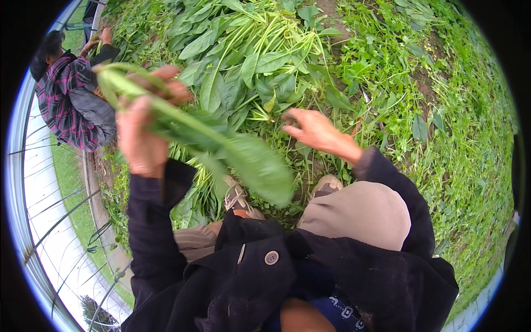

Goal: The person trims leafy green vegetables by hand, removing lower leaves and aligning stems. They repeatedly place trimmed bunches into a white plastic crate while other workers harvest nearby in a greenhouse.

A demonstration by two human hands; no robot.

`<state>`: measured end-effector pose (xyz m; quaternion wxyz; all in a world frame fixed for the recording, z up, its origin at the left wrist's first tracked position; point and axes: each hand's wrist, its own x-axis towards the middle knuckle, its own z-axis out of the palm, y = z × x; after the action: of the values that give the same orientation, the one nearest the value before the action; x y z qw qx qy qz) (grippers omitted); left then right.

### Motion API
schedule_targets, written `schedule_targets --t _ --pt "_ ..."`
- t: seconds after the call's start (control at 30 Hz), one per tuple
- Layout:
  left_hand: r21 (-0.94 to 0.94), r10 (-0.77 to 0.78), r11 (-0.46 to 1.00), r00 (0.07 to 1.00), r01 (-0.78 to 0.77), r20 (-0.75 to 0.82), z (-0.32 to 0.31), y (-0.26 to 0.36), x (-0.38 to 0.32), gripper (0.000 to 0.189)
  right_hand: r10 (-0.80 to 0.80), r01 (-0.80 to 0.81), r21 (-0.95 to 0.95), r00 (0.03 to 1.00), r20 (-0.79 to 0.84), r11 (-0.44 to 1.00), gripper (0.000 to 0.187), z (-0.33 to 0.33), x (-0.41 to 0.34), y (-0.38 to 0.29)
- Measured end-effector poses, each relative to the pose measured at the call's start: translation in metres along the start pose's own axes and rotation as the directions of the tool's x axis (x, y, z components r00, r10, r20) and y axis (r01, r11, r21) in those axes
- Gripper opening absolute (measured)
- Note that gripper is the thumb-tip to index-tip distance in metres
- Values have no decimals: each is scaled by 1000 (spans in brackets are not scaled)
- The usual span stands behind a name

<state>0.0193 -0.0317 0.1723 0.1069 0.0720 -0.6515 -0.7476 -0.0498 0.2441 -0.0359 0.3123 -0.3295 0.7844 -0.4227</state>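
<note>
My left hand (pixel 143 137) is raised at the left, gripping a bunch of leafy green stalks (pixel 199 124). The cut end points up and left, and the long blades hang down to the right, blurred by motion. Low over the plants at the centre is my right hand (pixel 317 133), its thumb and forefinger apart with nothing visible between them. Just beyond it lies a large heap of picked leafy greens (pixel 249 62), pale stems bundled among dark leaves. More cut greens (pixel 195 199) lie beside my left shoe (pixel 238 197), partly hidden by the held bunch.
Low green plants (pixel 448 166) cover the soil on the right. A slim shiny object (pixel 366 97) lies among them, too small to identify. At the upper left another person (pixel 70 95) in a plaid jacket crouches, handling greens. Wires and plastic sheeting (pixel 45 199) run along the left edge.
</note>
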Motion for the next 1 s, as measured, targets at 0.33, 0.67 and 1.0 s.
schedule_targets --t 0.33,0.67,1.0 --pt "662 -443 654 894 368 -59 -24 -14 -33 28 185 -55 456 951 -246 888 33 61 36 -1" --pt "772 -178 509 830 -382 528 80 -117 -28 51 129 -15 385 954 -272 923 18 -20 -69 -34" --pt "504 -245 864 877 4 414 104 -102 -16 24 -269 183 -204 771 -577 962 20 -92 -87 -63"
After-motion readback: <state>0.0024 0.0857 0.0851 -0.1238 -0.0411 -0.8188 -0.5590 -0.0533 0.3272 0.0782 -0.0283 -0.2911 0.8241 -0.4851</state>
